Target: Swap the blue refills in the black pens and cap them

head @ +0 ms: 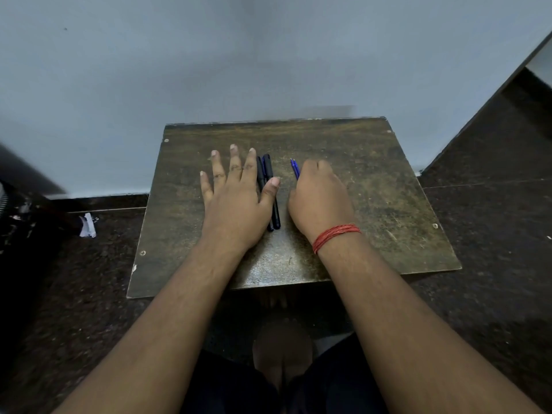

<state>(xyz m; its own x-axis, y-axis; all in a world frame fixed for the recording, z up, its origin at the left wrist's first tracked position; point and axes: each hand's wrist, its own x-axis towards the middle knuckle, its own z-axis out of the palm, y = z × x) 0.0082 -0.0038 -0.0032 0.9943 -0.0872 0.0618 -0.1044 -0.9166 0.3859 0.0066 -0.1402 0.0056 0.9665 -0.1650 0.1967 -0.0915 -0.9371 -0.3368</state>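
Nearest the camera, two bare forearms reach forward over a small worn wooden table [373, 186]. The left hand [236, 192] lies palm down on the tabletop with its fingers straight and spread, gripping nothing; its thumb rests across the two black pens [270, 186]. The pens lie side by side, touching each other, just to the right of this hand and lengthwise away from the person, both with caps on. The right hand [319, 198] rests knuckles up, its fingers curled under; whether they pinch anything cannot be told. Two blue refills [295, 168] lie together on the table, their tips showing just beyond the left edge of this hand, the remainder hidden beneath it. A red thread band [334, 236] circles the right wrist. Pens and refills sit near each other, between the two hands.
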